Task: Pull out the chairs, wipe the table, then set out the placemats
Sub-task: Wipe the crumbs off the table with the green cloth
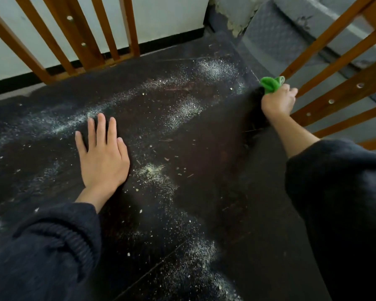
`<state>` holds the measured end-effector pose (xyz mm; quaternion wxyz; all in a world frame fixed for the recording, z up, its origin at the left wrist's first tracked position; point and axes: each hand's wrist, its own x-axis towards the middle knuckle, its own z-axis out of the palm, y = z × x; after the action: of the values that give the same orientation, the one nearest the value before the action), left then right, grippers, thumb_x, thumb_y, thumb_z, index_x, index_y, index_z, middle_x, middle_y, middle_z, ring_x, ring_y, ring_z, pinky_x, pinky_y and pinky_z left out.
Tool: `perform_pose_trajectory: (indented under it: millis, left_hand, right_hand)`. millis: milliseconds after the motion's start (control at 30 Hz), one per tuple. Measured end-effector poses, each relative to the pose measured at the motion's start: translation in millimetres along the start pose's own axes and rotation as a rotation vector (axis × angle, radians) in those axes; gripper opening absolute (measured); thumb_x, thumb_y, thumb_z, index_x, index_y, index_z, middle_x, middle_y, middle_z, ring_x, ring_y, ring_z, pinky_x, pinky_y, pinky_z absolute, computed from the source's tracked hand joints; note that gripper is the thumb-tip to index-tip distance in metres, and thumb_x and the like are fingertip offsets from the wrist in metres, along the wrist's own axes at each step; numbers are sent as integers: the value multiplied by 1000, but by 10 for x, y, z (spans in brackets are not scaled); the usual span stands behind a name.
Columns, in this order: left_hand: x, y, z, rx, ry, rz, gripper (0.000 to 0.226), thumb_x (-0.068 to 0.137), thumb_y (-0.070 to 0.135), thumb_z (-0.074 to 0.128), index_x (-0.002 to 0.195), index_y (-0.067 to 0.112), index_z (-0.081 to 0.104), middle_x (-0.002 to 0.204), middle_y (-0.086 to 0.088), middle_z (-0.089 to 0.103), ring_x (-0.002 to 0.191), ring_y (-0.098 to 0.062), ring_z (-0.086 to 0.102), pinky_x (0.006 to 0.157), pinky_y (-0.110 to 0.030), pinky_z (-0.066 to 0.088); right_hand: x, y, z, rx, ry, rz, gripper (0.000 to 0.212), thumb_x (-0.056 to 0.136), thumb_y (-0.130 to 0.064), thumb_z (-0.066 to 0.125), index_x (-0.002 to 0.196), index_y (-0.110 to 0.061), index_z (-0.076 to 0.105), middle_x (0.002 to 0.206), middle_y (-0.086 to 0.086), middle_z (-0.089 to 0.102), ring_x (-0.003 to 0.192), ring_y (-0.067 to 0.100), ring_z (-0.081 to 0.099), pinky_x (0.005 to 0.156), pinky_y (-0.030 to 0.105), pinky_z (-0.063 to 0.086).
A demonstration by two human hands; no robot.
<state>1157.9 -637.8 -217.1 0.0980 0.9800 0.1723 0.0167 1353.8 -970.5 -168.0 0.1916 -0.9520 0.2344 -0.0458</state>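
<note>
My right fingers point(290, 92) bunch the green cloth point(270, 83) at the bench's point(204, 148) far right edge, ready to sweep the pale crumbs point(154, 170); my left hand point(103, 157) lies flat, fingers straight, bracing me. No placemats show.

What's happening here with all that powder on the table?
A person is partway through wiping a dark table. The right hand grips a bunched green cloth at the table's far right edge, while the left hand rests flat on the tabletop. Pale crumbs and dust lie scattered across much of the surface, though a band running toward the cloth looks cleaner. Wooden chairs stand at the far and right sides. No placemats are in view.
</note>
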Motion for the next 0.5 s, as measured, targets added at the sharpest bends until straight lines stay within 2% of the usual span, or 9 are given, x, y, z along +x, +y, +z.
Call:
perform_pose_trajectory:
  millis: [67, 133, 267, 400, 467, 500]
  left_hand:
    - [16, 6, 19, 1, -3, -8, 53, 97, 33, 16, 148, 17, 16, 158, -4, 9, 145, -21, 0, 116, -47, -2]
    - [9, 19, 24, 2, -7, -7, 53, 97, 33, 17, 148, 17, 16, 158, -4, 9, 145, -20, 0, 116, -47, -2]
    - [13, 23, 2, 19, -11, -14, 54, 97, 34, 15, 148, 16, 15, 158, -4, 9, 145, -21, 1, 116, -48, -1]
    - [28, 29, -24, 8, -30, 14, 53, 98, 31, 18, 148, 13, 17, 157, -7, 10, 145, -23, 2, 116, -48, 0]
    - [6, 24, -72, -47, -29, 10, 51, 98, 28, 20, 147, 11, 20, 157, -8, 12, 145, -22, 3, 116, -47, 0]
    - [28, 16, -104, -92, -18, 4, 50, 98, 25, 21, 146, 10, 22, 157, -8, 14, 145, -21, 5, 117, -45, 0]
  right_hand:
    - [51, -129, 73, -7, -51, -31, 40, 86, -9, 46, 124, 2, 43, 132, 17, 39, 120, 35, 42, 101, 38, 35]
    - [-57, -277, 141, -26, -84, -143, 40, 84, -7, 48, 122, 3, 45, 129, 18, 40, 116, 37, 46, 99, 39, 36]
    - [-795, -542, 285, 10, -188, -502, 34, 81, -4, 48, 115, -1, 52, 118, 19, 47, 105, 38, 51, 89, 38, 39]
    - [-1783, -670, 342, 122, -499, -872, 25, 81, -3, 51, 106, -5, 56, 102, 12, 49, 94, 31, 53, 81, 31, 36]
    - [-2041, -685, 272, 202, -683, -897, 18, 84, -8, 53, 101, -6, 56, 95, 7, 48, 87, 27, 53, 75, 33, 38]
    - [-2045, -687, 231, 248, -720, -870, 14, 84, -11, 54, 97, -8, 58, 93, 6, 50, 85, 25, 53, 74, 34, 40]
